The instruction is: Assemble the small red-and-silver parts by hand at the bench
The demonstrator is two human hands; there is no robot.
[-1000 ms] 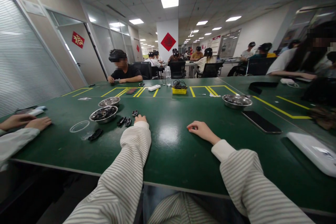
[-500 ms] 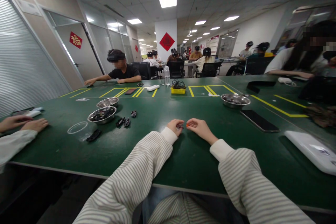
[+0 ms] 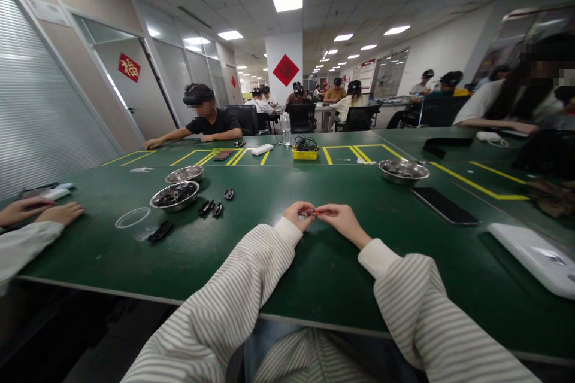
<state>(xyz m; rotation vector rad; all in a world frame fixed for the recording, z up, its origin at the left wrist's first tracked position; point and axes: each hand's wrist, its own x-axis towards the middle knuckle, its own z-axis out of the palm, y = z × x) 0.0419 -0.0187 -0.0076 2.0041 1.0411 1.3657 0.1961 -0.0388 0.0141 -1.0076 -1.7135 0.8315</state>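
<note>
Above the green table (image 3: 332, 287), my left hand (image 3: 298, 215) is closed around a small dark part (image 3: 309, 213), mostly covered by the fingers. My right hand (image 3: 336, 219) pinches a tiny orange-red piece (image 3: 317, 213) between thumb and fingertips. The two small things meet, or nearly meet, between my hands; which, I cannot tell. To the left of my hands lie a few black plastic parts (image 3: 217, 210). Beside those stands a steel bowl (image 3: 175, 206) filled with similar dark parts.
A second steel bowl (image 3: 185, 172) is behind the first, and another bowl (image 3: 403, 175) stands at right. Further right are a phone (image 3: 444, 206) and a white device (image 3: 534, 257). A clear plastic cup (image 3: 135, 221) lies left. A co-worker's hands (image 3: 58, 213) rest at the left edge.
My right hand has moved left, bringing the orange-red piece up against or very near the dark part in my left hand. My left hand has barely shifted.
</note>
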